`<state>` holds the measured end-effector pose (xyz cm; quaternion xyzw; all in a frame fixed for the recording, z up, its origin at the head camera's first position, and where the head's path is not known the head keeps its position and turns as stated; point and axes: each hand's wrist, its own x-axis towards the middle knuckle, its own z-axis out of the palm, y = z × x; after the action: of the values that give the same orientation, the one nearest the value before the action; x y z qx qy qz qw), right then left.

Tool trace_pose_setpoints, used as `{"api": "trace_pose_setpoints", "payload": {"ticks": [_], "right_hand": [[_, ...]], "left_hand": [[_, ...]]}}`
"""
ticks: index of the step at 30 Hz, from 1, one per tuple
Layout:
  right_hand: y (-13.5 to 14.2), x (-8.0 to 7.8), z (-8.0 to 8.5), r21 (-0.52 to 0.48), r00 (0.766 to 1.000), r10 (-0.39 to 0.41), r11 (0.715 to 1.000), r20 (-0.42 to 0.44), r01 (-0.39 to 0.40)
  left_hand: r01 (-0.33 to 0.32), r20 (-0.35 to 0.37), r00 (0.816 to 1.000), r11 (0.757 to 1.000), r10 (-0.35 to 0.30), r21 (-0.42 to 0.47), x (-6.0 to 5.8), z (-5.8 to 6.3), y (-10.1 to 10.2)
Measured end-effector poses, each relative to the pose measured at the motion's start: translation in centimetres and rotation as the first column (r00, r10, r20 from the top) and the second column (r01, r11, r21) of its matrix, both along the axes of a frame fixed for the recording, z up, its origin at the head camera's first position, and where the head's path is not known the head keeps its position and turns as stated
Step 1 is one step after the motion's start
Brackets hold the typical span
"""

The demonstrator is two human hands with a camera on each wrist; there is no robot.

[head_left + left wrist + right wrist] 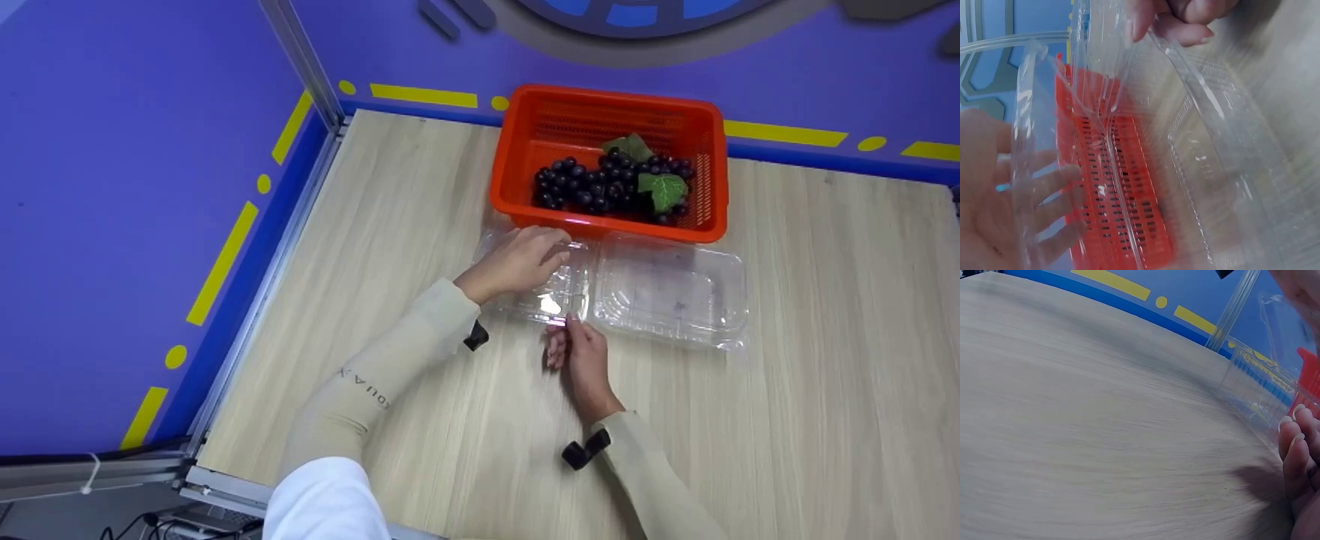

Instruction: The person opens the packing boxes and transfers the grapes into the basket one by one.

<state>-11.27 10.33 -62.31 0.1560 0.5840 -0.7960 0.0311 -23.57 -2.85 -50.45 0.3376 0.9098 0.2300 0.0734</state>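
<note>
A clear plastic clamshell container (660,292) lies unfolded on the table, its two halves side by side. My left hand (517,262) reaches over the left half and covers part of it. Through the clear plastic in the left wrist view, the fingers (1053,191) of that hand look spread and loosely bent. At the near edge, close to the fold, my right hand (589,360) pinches the container's rim between thumb and finger. Its other fingers (1296,461) are curled beside the plastic wall in the right wrist view.
Behind the container, against the blue wall (420,45), stands an orange-red basket (517,172). Dark grapes (592,184) with green leaves (664,191) lie inside it. A metal frame post (300,60) rises at the table's back left corner.
</note>
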Motion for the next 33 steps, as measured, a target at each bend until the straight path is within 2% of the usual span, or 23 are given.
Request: {"api": "trace_pose_setpoints", "payload": {"ticks": [4,8,21,33], "right_hand": [[-0.1,0.1,0.0,-0.011,1.0,-0.004,1.0,-0.001,0.004],[0.0,0.1,0.1,-0.014,1.0,0.002,1.0,-0.006,-0.002],[0.2,0.1,0.1,-0.005,1.0,0.016,1.0,0.009,-0.016],[0.4,0.1,0.2,-0.052,1.0,0.008,0.999,0.01,-0.008]], "left_hand": [[0.038,0.088,0.996,0.998,-0.034,-0.044,0.0,-0.2,-0.7],[0.054,0.127,0.991,0.995,-0.044,-0.082,0.0,-0.3,-1.2],[0.086,0.18,0.982,0.986,-0.06,-0.143,-0.3,-0.9,-2.3],[0.122,0.173,0.98,0.985,-0.1,-0.123,-0.6,-1.8,-2.8]]}}
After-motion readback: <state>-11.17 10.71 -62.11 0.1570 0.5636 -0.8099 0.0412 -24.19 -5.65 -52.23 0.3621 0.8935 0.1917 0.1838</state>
